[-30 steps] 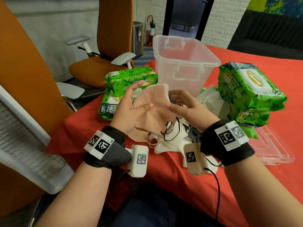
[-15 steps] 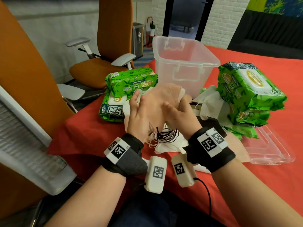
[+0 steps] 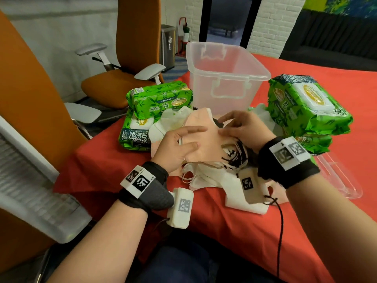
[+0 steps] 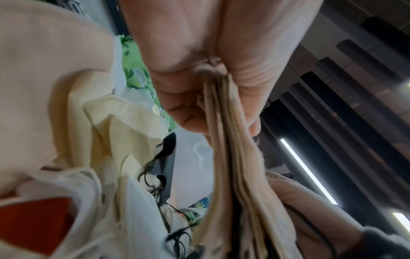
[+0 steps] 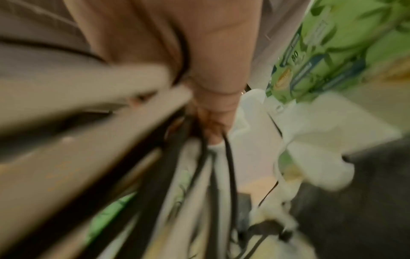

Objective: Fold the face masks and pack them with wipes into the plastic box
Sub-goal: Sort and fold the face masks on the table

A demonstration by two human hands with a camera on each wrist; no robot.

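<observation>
A folded stack of peach face masks (image 3: 206, 139) is held over the pile in front of me. My left hand (image 3: 179, 144) grips its left side; in the left wrist view the thumb and fingers (image 4: 188, 98) pinch the layered mask edges (image 4: 228, 157). My right hand (image 3: 242, 127) pinches the stack's upper right edge, black ear loops (image 3: 234, 158) dangling under it. The right wrist view is blurred and shows a finger (image 5: 213, 87) among black loops. The clear plastic box (image 3: 224, 74) stands open behind the hands. Green wipes packs lie at left (image 3: 159, 99) and right (image 3: 306, 105).
Loose white masks (image 3: 214, 180) lie heaped on the red tablecloth (image 3: 234, 225) under my hands. The clear box lid (image 3: 336, 176) lies flat at the right, by the wipes. Orange office chairs (image 3: 106, 86) stand off the table's left edge.
The hands, pressed together on the peach masks half a second ago, have spread apart. The stack now lies flatter, with the left hand on its left side and the right hand at its top right.
</observation>
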